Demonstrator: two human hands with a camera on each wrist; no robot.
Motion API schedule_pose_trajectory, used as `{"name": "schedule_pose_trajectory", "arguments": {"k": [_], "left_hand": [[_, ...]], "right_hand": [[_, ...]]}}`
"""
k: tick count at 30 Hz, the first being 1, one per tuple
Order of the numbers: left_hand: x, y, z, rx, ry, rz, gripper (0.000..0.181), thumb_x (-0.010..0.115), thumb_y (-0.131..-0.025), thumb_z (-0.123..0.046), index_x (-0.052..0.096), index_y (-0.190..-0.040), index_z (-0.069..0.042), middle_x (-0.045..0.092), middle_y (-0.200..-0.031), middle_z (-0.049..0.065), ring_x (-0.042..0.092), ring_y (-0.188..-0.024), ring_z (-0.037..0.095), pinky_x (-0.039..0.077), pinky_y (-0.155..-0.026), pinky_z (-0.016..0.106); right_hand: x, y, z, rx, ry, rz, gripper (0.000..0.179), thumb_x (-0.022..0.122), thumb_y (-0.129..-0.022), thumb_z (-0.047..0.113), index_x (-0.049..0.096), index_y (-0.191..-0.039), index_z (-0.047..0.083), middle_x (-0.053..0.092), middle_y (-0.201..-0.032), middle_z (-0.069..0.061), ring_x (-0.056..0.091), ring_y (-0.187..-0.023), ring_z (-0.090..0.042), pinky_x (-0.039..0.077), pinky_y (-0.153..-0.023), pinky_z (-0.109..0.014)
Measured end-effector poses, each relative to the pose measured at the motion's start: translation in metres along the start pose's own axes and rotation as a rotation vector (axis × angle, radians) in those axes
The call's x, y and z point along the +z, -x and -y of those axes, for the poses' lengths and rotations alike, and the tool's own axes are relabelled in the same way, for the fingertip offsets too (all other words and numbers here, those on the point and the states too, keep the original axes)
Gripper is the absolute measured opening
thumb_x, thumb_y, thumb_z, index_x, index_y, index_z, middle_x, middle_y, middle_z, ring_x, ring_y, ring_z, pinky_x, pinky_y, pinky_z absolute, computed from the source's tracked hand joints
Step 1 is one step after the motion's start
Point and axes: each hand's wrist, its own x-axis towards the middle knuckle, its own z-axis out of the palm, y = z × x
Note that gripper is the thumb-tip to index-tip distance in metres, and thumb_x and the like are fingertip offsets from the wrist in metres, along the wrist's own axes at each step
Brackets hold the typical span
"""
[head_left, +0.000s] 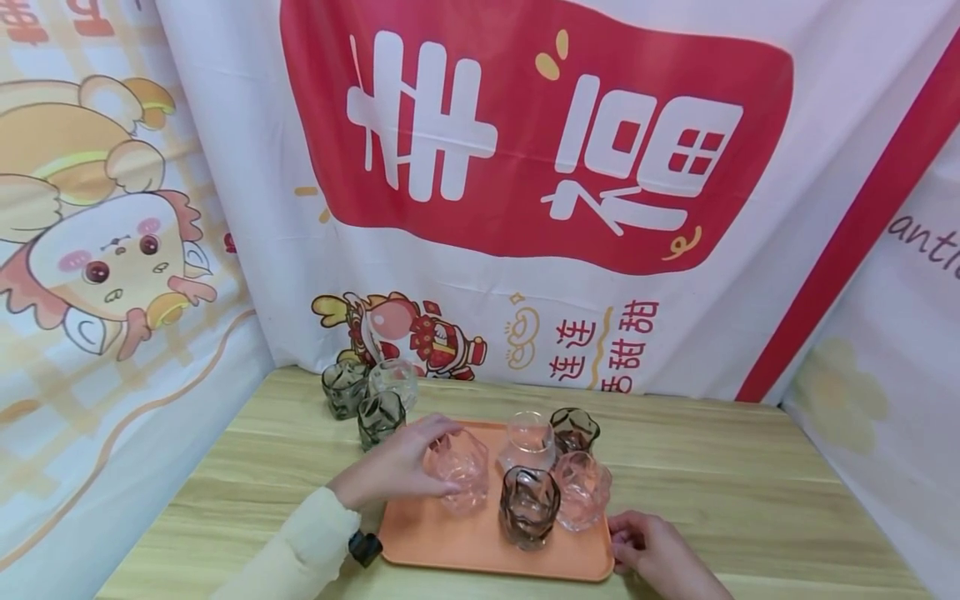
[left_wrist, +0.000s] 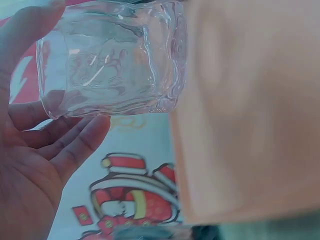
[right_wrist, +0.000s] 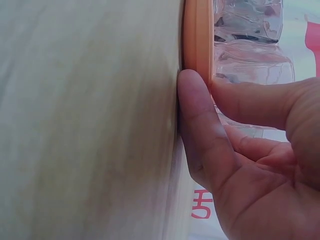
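Holding a clear glass [head_left: 467, 483] in the left hand [head_left: 397, 462], with thumb and fingers spread wide around the rim end, likely for keeping it upright with the base free; cannot tell contact from slight gap between base and orange tray [head_left: 420, 537]. Pinching that tray narrowly near its near right corner with the right hand [head_left: 652, 546], probably against sliding. Right of the left grip, grouped close, perhaps to save room: a round glass [head_left: 528, 442], a faceted glass [head_left: 583, 496], a dark glass [head_left: 529, 508] and, at or just past the far right corner, a brown glass [head_left: 575, 429]. Beyond and left of that grip, on the wooden table [head_left: 750, 500]: a smoky glass [head_left: 346, 389], a second smoky glass [head_left: 382, 421] and a clear tumbler [head_left: 393, 383]. Tight just right of the left hand, before the dark glass; roomier on its near side, over bare tray out to the near rim. Bounded beyond by printed cloth [head_left: 510, 275]; wide open right of the right grip.
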Motion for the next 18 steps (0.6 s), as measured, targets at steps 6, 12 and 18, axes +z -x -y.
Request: {"name": "schedule_pose_trajectory", "arguments": {"k": [6, 12, 18], "left_hand": [[-0.023, 0.017, 0.002, -0.019, -0.024, -0.072, 0.082, 0.082, -0.067, -0.045, 0.051, -0.136, -0.014, 0.055, -0.132, 0.001, 0.056, -0.113, 0.017, 0.052, -0.093, 0.039], [-0.044, 0.041, 0.013, -0.005, -0.099, -0.176, 0.082, 0.083, -0.065, -0.047, 0.054, -0.132, -0.008, 0.060, -0.117, 0.001, 0.060, -0.100, 0.014, 0.055, -0.086, 0.036], [-0.067, 0.072, 0.031, -0.029, -0.171, -0.241, 0.080, 0.084, -0.065, -0.044, 0.055, -0.130, -0.006, 0.061, -0.119, 0.006, 0.061, -0.099, 0.018, 0.055, -0.086, 0.042]], "right_hand": [[0.000, 0.002, -0.002, -0.037, -0.003, 0.003, 0.023, 0.066, -0.085, 0.004, 0.064, -0.106, -0.005, 0.065, -0.084, -0.001, 0.060, -0.076, -0.014, 0.052, -0.061, -0.024], [0.001, 0.001, -0.003, -0.036, -0.021, 0.007, 0.023, 0.066, -0.086, 0.004, 0.064, -0.106, -0.005, 0.066, -0.084, -0.002, 0.061, -0.076, -0.015, 0.053, -0.061, -0.025], [0.001, 0.000, -0.003, -0.035, -0.051, 0.019, 0.023, 0.062, -0.085, -0.002, 0.063, -0.107, -0.007, 0.066, -0.084, -0.003, 0.061, -0.075, -0.016, 0.054, -0.061, -0.027]]}}
